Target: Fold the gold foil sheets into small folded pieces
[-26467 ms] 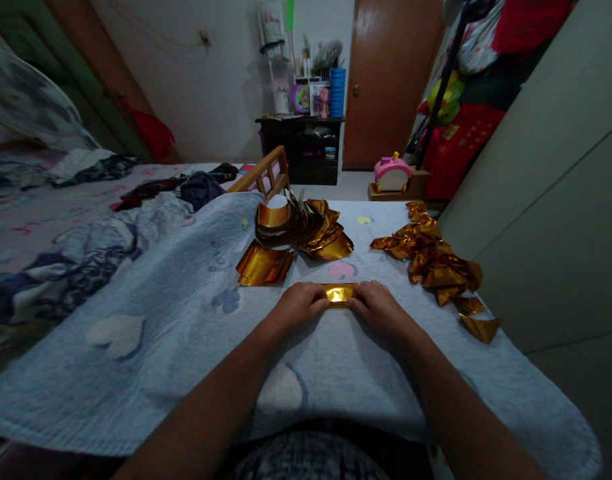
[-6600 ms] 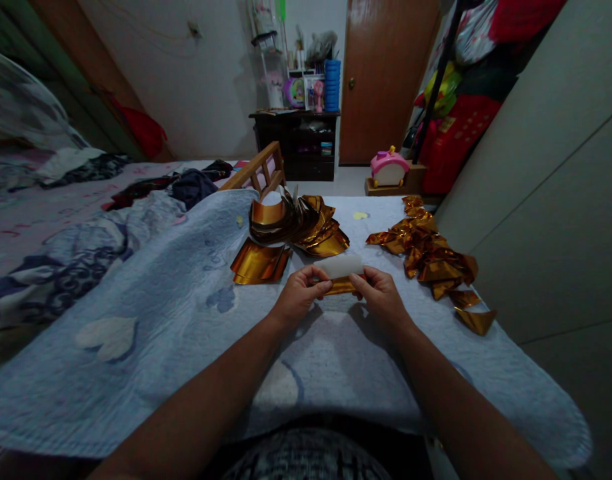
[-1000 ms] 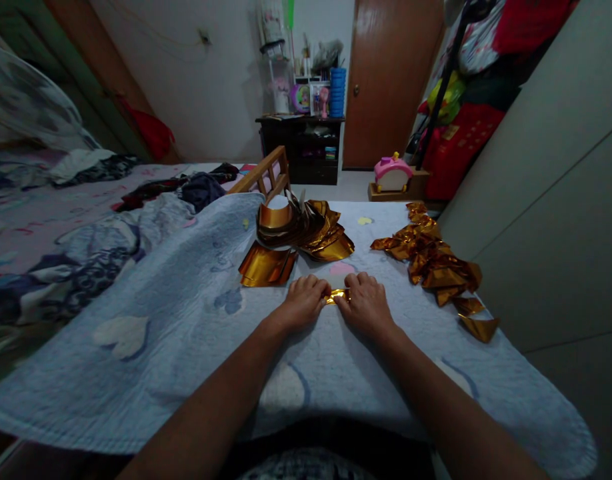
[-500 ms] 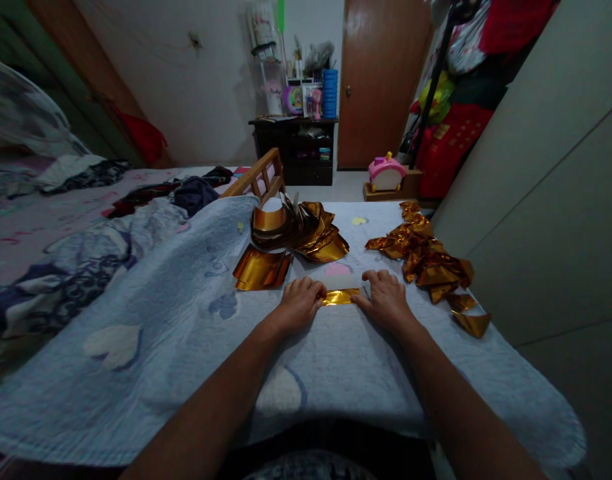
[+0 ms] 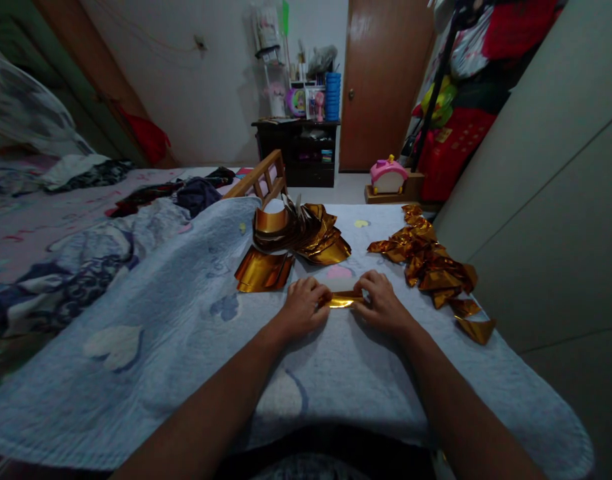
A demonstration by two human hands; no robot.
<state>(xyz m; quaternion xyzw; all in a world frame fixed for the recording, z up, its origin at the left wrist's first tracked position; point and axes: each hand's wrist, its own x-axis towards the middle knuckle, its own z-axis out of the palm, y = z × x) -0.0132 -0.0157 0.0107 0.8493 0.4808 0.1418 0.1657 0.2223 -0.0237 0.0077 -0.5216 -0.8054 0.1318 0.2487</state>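
Observation:
A sheet of gold foil paper (image 5: pixel 342 302) lies between my hands, its near edge folded over into a shiny strip and its pale side showing beyond. My left hand (image 5: pixel 306 303) pinches the left end of the fold, fingers curled. At the right end, my right hand (image 5: pixel 379 301) pinches the fold between thumb and fingers. Beyond my left hand sits a stack of curled gold foil sheets (image 5: pixel 323 233), with a few more sheets (image 5: pixel 263 270) fanned out nearer. To the right of my right hand is a heap of folded gold foil pieces (image 5: pixel 429 257).
Everything lies on a pale blue quilted cover (image 5: pixel 186 347) with heart shapes. A wooden rail (image 5: pixel 259 175) rises behind the stack. Bedding and clothes (image 5: pixel 151 220) are at left, and a pale cabinet (image 5: pixel 551 200) borders the right side. A pink toy (image 5: pixel 389 175) stands beyond the far edge.
My right hand has gone from spread fingers to a pinch on the foil paper. The gold strip's far edge now lifts slightly between both hands. The view has shifted a little.

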